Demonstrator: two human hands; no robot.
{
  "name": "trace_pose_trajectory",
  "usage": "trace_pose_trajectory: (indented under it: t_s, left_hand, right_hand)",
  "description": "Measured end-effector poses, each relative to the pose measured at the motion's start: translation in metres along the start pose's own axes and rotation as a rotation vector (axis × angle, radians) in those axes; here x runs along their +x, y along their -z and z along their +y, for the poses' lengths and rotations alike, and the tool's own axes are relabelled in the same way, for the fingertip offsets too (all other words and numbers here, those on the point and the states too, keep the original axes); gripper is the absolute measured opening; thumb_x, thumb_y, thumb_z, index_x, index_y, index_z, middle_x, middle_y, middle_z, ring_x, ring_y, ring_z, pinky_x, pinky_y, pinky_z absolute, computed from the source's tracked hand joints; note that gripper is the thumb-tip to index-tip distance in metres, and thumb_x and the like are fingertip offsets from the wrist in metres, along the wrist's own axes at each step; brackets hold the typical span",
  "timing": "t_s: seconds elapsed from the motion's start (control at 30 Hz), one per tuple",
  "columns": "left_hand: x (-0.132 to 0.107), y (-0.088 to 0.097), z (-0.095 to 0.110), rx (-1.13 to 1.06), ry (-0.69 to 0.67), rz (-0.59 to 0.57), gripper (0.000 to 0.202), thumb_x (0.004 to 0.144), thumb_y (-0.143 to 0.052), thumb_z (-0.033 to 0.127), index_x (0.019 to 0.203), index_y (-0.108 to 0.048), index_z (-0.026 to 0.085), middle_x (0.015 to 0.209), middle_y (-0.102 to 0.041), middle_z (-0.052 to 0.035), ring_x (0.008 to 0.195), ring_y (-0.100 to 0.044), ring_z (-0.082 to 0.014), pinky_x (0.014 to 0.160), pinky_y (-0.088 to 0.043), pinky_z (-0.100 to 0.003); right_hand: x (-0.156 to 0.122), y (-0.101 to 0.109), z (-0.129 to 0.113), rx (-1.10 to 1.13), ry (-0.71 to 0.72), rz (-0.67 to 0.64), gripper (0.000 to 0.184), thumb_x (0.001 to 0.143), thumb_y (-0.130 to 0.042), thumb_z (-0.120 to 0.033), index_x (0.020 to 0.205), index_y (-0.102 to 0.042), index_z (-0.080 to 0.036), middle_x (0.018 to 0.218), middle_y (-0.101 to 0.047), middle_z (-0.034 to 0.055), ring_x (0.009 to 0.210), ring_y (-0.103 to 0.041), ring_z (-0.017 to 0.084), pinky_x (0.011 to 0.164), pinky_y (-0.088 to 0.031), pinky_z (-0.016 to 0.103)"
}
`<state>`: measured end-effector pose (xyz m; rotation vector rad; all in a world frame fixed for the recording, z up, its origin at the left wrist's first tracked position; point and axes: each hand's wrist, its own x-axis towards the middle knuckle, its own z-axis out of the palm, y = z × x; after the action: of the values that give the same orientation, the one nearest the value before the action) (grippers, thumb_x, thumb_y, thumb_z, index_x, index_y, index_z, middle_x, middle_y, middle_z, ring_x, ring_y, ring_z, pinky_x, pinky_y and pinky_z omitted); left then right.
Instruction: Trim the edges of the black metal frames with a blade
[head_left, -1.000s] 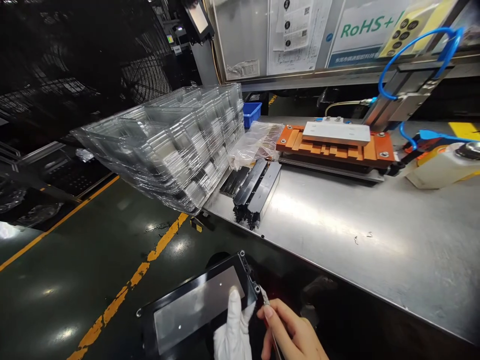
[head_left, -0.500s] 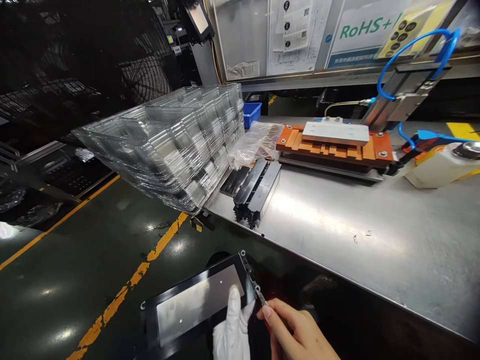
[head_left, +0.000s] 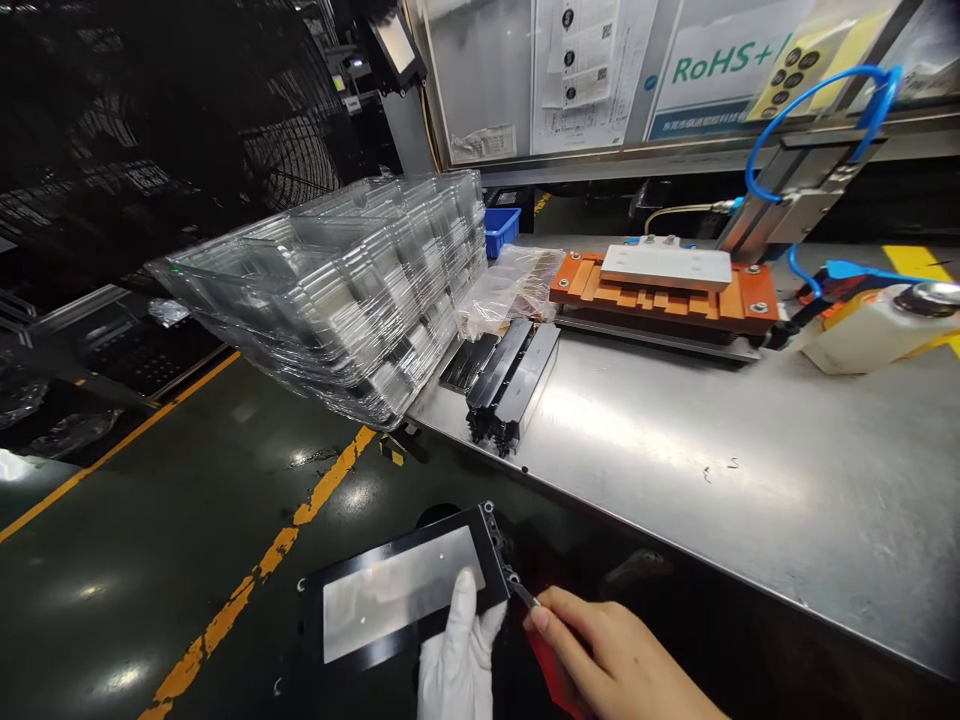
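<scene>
Black framed panel (head_left: 401,605) lies gripped in the gloved left hand (head_left: 454,665); the bare right hand (head_left: 607,660) pinches a thin tool (head_left: 523,596) at its near-right corner.

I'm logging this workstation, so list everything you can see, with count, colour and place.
black framed panel: one, black frame with silvery face, held low over the floor.
thin metal tool: one, silver, tip at the panel's corner.
steel bench: one, grey, right.
clear plastic trays: a stack, transparent, bench's left end.
black parts: a few, beside the trays.
plastic bag: one, clear, behind the black parts.
orange fixture: one, white block on top, bench rear.
blue hose: one, looped above the fixture.
white bottle: one, far right.
blue bin: one, behind the trays.
left hand: white glove, grips the panel.
right hand: bare, holds the tool.
</scene>
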<state>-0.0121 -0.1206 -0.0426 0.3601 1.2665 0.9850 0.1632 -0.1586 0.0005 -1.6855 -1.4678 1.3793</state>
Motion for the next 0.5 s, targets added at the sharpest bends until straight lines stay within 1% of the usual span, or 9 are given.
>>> trace_pose_trajectory:
  t_s: [0.07,0.1,0.13,0.17,0.23,0.27,0.33,0.4,0.5]
  left_hand:
    - [-0.004,-0.008,0.007,0.015,0.032,0.008,0.021,0.077,-0.074,0.012,0.098,-0.075,0.013,0.085,-0.075,-0.0063,0.099,-0.071,-0.0239,0.101,-0.054,-0.033]
    - [-0.006,-0.012,0.010,0.010,0.052,-0.004,0.020,0.079,-0.074,0.016,0.098,-0.075,0.010,0.090,-0.075,-0.0089,0.103,-0.070,-0.0261,0.101,-0.054,-0.035]
    - [-0.008,-0.016,0.014,0.005,0.063,-0.016,0.021,0.080,-0.074,0.020,0.098,-0.075,0.009,0.095,-0.075,-0.0112,0.106,-0.069,-0.0277,0.100,-0.055,-0.037]
    - [-0.009,-0.020,0.017,0.001,0.063,-0.026,0.021,0.080,-0.074,0.021,0.097,-0.075,0.007,0.097,-0.075,-0.0127,0.107,-0.068,-0.0287,0.100,-0.055,-0.037]
    - [-0.012,-0.027,0.022,-0.019,0.050,-0.037,0.018,0.079,-0.075,0.017,0.094,-0.076,0.007,0.097,-0.075,-0.0136,0.106,-0.069,-0.0293,0.098,-0.057,-0.038]
    - [-0.014,-0.030,0.024,-0.042,0.046,-0.040,0.016,0.078,-0.075,0.014,0.093,-0.076,0.008,0.095,-0.075,-0.0131,0.104,-0.069,-0.0290,0.097,-0.057,-0.038]
    - [-0.016,-0.032,0.025,-0.103,0.043,-0.043,0.016,0.077,-0.072,0.005,0.091,-0.077,0.011,0.092,-0.075,-0.0112,0.100,-0.071,-0.0272,0.095,-0.059,-0.038]
    - [-0.017,-0.031,0.025,-0.149,0.038,-0.036,0.024,0.075,-0.069,-0.003,0.091,-0.077,0.013,0.094,-0.075,-0.0094,0.097,-0.072,-0.0247,0.094,-0.059,-0.038]
    - [-0.017,-0.028,0.024,-0.160,0.027,-0.030,0.029,0.073,-0.067,-0.007,0.093,-0.076,0.013,0.099,-0.075,-0.0094,0.095,-0.072,-0.0233,0.092,-0.060,-0.036]
  right_hand:
    - [0.002,0.003,0.006,-0.131,0.139,0.188,0.044,0.104,-0.024,-0.046,0.095,-0.060,-0.023,0.082,-0.068,0.0003,0.075,-0.068,0.014,0.069,-0.050,0.025]
    - [0.003,0.005,0.009,-0.235,0.219,0.298,0.040,0.105,-0.025,-0.041,0.103,-0.062,-0.025,0.088,-0.069,0.0003,0.078,-0.069,0.014,0.069,-0.051,0.025]
    - [0.005,0.006,0.012,-0.357,0.297,0.392,0.038,0.105,-0.026,-0.039,0.110,-0.062,-0.026,0.090,-0.069,0.0004,0.076,-0.069,0.014,0.067,-0.051,0.026]
    - [0.006,0.006,0.015,-0.487,0.367,0.459,0.034,0.105,-0.031,-0.040,0.112,-0.062,-0.026,0.089,-0.069,0.0006,0.072,-0.069,0.015,0.061,-0.050,0.027]
    - [0.011,0.007,0.017,-0.708,0.449,0.507,0.025,0.097,-0.052,-0.045,0.104,-0.064,-0.025,0.078,-0.065,-0.0004,0.060,-0.066,0.017,0.051,-0.044,0.030]
    - [0.013,0.007,0.017,-0.781,0.468,0.513,0.024,0.090,-0.065,-0.046,0.099,-0.064,-0.024,0.074,-0.064,-0.0015,0.057,-0.064,0.018,0.048,-0.041,0.032]
    - [0.017,0.006,0.017,-0.866,0.489,0.529,0.032,0.073,-0.082,-0.043,0.091,-0.064,-0.023,0.069,-0.062,-0.0032,0.055,-0.064,0.019,0.047,-0.036,0.033]
    - [0.021,0.006,0.015,-0.899,0.503,0.542,0.033,0.068,-0.086,-0.040,0.085,-0.064,-0.023,0.067,-0.061,-0.0038,0.053,-0.062,0.019,0.047,-0.033,0.034]
    - [0.025,0.005,0.015,-0.922,0.534,0.552,0.029,0.070,-0.085,-0.038,0.076,-0.061,-0.023,0.063,-0.059,-0.0037,0.049,-0.059,0.018,0.046,-0.028,0.035]
